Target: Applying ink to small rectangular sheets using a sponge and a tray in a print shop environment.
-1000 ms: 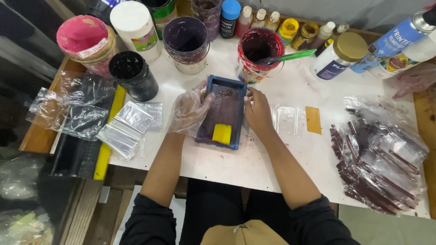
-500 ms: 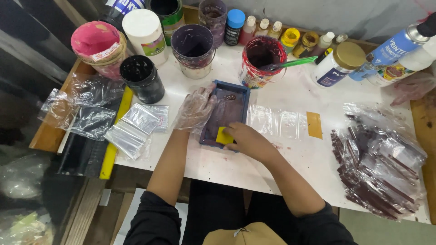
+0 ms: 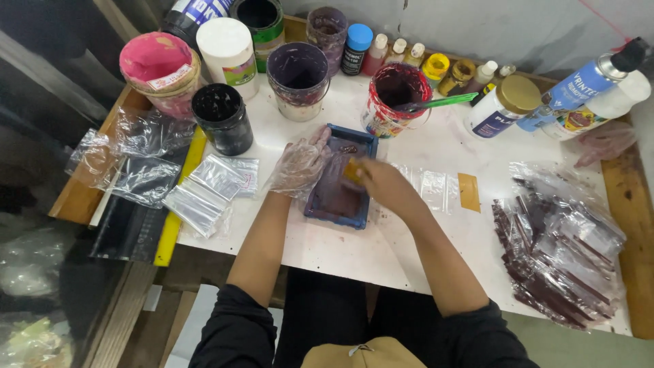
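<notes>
A small blue-framed printing screen lies flat on the white table, its mesh stained dark purple. My left hand, in a clear plastic glove, presses on the frame's left edge. My right hand, bare, grips a small yellow squeegee at the upper part of the mesh. A clear plastic pouch sticks out from under the frame on the right.
Open ink tubs stand behind: purple, red with a green stick, black, pink-lidded. Small bottles line the back. Clear pouches lie left, printed pouches right, a yellow card beside them.
My right hand has pushed the yellow squeegee from the near end of the screen up to its far end. My left hand has stayed on the frame's left edge.
</notes>
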